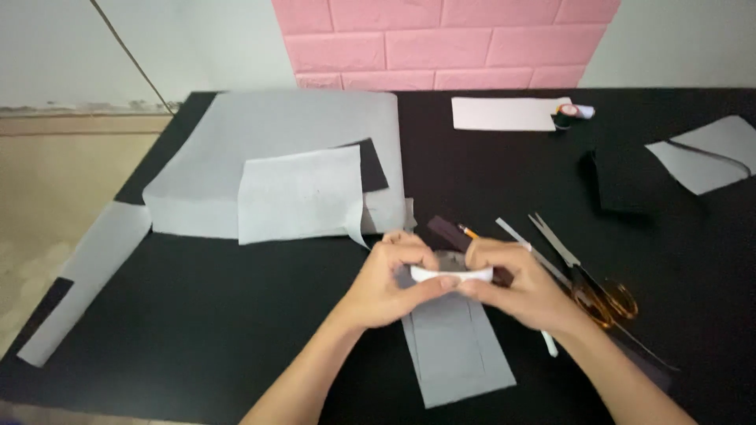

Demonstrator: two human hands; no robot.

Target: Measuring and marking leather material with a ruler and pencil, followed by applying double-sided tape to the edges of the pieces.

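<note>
White strip (450, 275) pinched between left hand (391, 281); right hand (516, 285).

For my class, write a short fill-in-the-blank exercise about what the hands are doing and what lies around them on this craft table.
1. Both hands, the left hand and the right hand, pinch a small ____ strip between them.
2. Under the hands lies a grey felt piece on a ____ table.
3. The scissors lie to the ____ of the hands.
4. The wall panel behind the table is ____.

Missing words: white; black; right; pink
</note>
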